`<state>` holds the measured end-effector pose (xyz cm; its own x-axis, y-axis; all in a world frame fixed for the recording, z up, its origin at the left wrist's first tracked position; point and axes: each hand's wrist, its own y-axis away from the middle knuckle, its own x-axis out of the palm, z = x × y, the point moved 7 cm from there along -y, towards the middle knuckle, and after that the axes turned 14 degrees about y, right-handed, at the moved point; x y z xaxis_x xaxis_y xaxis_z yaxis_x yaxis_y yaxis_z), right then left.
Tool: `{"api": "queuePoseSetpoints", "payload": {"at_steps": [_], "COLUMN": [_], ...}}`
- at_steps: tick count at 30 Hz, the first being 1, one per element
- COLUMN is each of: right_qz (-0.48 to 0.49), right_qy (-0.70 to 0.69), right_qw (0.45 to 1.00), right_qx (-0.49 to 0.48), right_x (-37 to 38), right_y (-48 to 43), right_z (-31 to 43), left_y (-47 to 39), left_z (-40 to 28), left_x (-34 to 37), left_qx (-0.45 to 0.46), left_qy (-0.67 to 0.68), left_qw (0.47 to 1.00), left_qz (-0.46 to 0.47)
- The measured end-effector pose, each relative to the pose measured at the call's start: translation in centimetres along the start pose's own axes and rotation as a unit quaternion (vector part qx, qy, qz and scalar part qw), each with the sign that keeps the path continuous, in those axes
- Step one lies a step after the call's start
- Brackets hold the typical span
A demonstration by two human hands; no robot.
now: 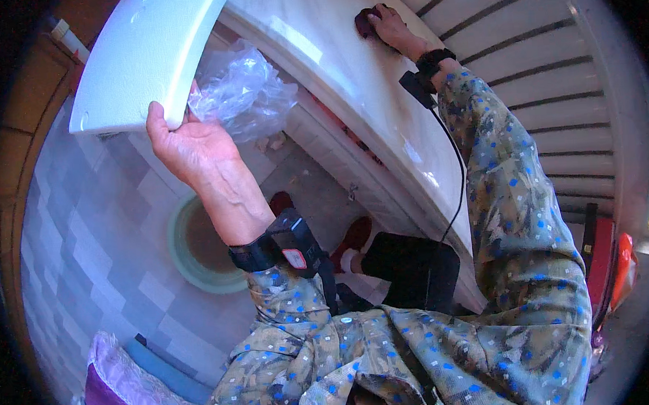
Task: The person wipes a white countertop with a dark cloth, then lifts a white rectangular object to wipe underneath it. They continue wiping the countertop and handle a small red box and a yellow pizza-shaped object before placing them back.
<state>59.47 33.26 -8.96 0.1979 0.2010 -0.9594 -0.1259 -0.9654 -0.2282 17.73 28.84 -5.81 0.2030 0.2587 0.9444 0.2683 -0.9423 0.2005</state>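
My left hand grips the near corner of a white, textured panel, with the thumb on its upper face and the fingers behind its edge. The panel is raised above the floor, and its far end runs out of view. Just beyond that hand is a crumpled clear plastic bag; whether the fingers touch it is hidden. On a glossy, marble-like top, my right hand presses a dark red cloth or sponge against the surface. Brownish smears show on the top near my right wrist.
A pale green basin with brownish water stands on the tiled floor. White slats line the right side. A black cable hangs from my right wrist device. Purple fabric lies lower left. An orange bag is far right.
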Motion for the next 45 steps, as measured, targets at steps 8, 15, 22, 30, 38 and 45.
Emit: {"api": "queuePoseSetpoints", "payload": {"at_steps": [8,15,22,30,38,45], "right_qz": [0.031,0.142,0.047,0.017,0.052,-0.075], "right_qy": [-0.140,-0.055,-0.052,-0.033,-0.171,0.081], "right_qw": [0.982,0.987,0.997,0.981,0.965,0.992], "right_qx": [-0.124,-0.060,-0.028,0.188,0.194,0.064], "right_x": [-5.7,-9.0,-5.7,-2.0,1.2,1.7], "right_y": [15.5,26.4,17.9,-2.3,-8.9,-7.2], "right_z": [6.9,6.5,4.6,-0.6,-5.1,-3.7], "left_y": [0.2,0.2,0.7,1.1,0.8,0.5], "left_z": [-0.1,0.0,-0.1,-0.4,-0.3,0.1], "left_x": [-0.1,0.5,0.6,0.9,0.6,0.2], "left_qx": [-0.011,-0.029,-0.024,-0.004,-0.027,-0.017], "left_qy": [0.005,0.009,-0.005,-0.001,0.012,0.001], "left_qw": [1.000,0.999,1.000,1.000,1.000,1.000], "left_qz": [0.014,0.033,0.014,0.030,0.009,-0.008]}}
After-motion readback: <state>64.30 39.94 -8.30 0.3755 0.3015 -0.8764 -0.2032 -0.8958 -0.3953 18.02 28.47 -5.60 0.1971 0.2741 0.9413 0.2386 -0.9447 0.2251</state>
